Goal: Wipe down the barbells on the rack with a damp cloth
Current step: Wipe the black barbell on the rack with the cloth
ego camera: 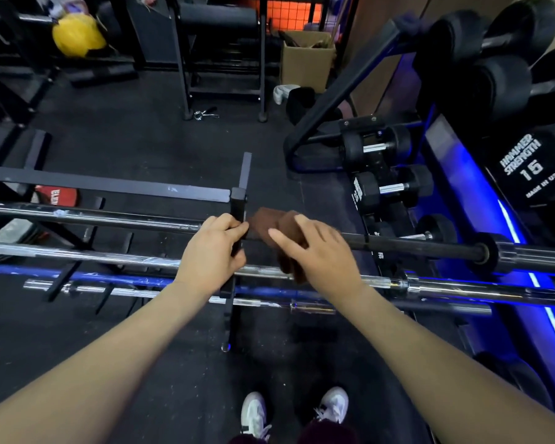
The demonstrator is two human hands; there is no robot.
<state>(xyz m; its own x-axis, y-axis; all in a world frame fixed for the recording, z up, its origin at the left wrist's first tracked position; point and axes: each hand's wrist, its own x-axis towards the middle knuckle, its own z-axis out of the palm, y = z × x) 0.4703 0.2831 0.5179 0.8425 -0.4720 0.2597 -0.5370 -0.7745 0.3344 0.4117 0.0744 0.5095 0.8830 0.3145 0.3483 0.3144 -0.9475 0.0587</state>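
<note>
The left hand [212, 249] is curled around the black rack upright [237, 216], fingers wrapped over it, while the right hand [318, 251] pinches a brown cloth [269, 224] draped over the dark barbell [414, 243], fingers fairly straight on top of the fabric. That bar lies left to right across the rack, with a chrome barbell [109, 257] and a blue barbell [116, 277] nearer. A cardboard box [306, 60] holding dark clutter stands far off, dumbbells [391, 187] crowd the right, and bare black floor [135, 136] lies beyond the rack.
</note>
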